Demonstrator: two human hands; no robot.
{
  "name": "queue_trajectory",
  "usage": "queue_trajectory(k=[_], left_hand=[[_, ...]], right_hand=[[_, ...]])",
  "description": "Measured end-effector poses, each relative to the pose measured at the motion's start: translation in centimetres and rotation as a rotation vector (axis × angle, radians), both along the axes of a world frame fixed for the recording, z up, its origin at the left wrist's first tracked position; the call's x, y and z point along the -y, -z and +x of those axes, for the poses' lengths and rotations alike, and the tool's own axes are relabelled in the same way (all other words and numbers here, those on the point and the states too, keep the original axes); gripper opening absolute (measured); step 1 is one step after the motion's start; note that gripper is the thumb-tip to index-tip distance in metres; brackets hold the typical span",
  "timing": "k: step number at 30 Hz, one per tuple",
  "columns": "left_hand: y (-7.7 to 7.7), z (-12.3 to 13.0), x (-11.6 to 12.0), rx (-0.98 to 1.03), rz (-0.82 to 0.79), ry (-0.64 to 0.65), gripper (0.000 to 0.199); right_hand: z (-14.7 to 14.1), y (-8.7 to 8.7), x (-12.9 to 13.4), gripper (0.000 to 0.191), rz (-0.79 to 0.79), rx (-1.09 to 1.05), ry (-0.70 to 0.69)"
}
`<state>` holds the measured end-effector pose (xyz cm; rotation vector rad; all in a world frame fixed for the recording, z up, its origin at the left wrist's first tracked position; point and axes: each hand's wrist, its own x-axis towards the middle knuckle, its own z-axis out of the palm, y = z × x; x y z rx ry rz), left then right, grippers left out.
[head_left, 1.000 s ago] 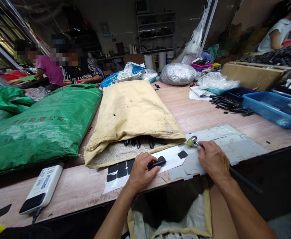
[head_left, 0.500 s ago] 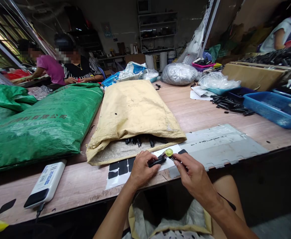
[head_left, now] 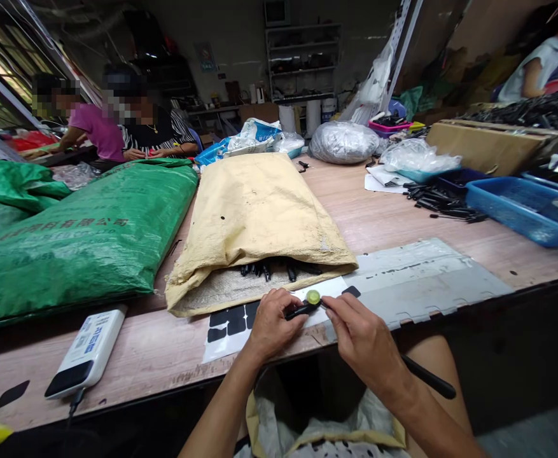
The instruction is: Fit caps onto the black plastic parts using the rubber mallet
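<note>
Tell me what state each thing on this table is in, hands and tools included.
Left hand, closed on the black part
Black part, held
Right hand, gripping the tool
Tool, held, round head at the black part
Yellow sack, lying down, mouth open
Green sack, lying down, bulging
Power bank, lying flat, cable plugged in
Sticker sheet, lying flat
Blue tray, open-topped

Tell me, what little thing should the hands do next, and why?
Maybe gently press the yellow-green-headed tool onto the slim black piece: the left hand holds that piece, and the right hand has the tool's round head at its end.
</note>
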<state>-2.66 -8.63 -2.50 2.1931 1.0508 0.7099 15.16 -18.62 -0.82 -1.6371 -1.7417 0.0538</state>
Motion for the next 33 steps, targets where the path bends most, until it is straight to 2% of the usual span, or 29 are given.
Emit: queue_trajectory(k=[3, 7, 9, 13, 17, 20, 23, 25, 26, 29, 30, 33], left_hand=[[0.1, 0.0, 0.0, -0.007, -0.001, -0.003, 0.010], [0.2, 0.0, -0.1, 0.000, 0.011, -0.003, 0.012], [0.3, 0.0, 0.0, -0.004, 0.011, -0.001, 0.011], [0.1, -0.2, 0.0, -0.003, -0.015, 0.007, 0.009], [0.0, -0.3, -0.2, 0.031, -0.042, 0.036, 0.012], [-0.1, -0.5, -0.2, 0.040, -0.044, 0.056, 0.013], [0.0, -0.6, -0.1, 0.042, -0.045, 0.065, 0.013], [0.1, -0.6, -0.1, 0.040, -0.045, 0.073, 0.013], [0.1, -0.6, -0.1, 0.038, -0.042, 0.077, 0.014], [0.2, -0.7, -0.1, 0.026, -0.020, 0.092, 0.015], [0.2, -0.7, -0.1, 0.021, -0.010, 0.095, 0.015], [0.3, -0.7, -0.1, 0.002, 0.025, 0.103, 0.015]], right_hand=[[0.5, -0.1, 0.0, 0.031, 0.049, -0.043, 0.026], [0.5, 0.3, 0.1, 0.029, -0.034, -0.032, 0.003], [0.9, 0.4, 0.0, 0.029, -0.027, -0.046, 0.015], [3.9, 0.1, -0.6, 0.027, 0.049, -0.013, 0.178], [8.4, 1.0, -1.6, 0.023, 0.029, 0.208, 0.439], [10.6, 2.5, -2.2, 0.021, 0.003, 0.332, 0.497], [10.6, 2.8, -2.3, 0.021, 0.006, 0.351, 0.502], [9.4, 2.1, -2.3, 0.022, 0.050, 0.304, 0.445], [8.5, 1.6, -2.3, 0.023, 0.072, 0.266, 0.371], [5.4, -0.1, -2.7, 0.028, 0.023, 0.149, -0.057], [4.5, -0.4, -2.9, 0.030, -0.011, 0.139, -0.158], [2.7, -0.4, -3.9, 0.021, -0.103, 0.200, -0.306]])
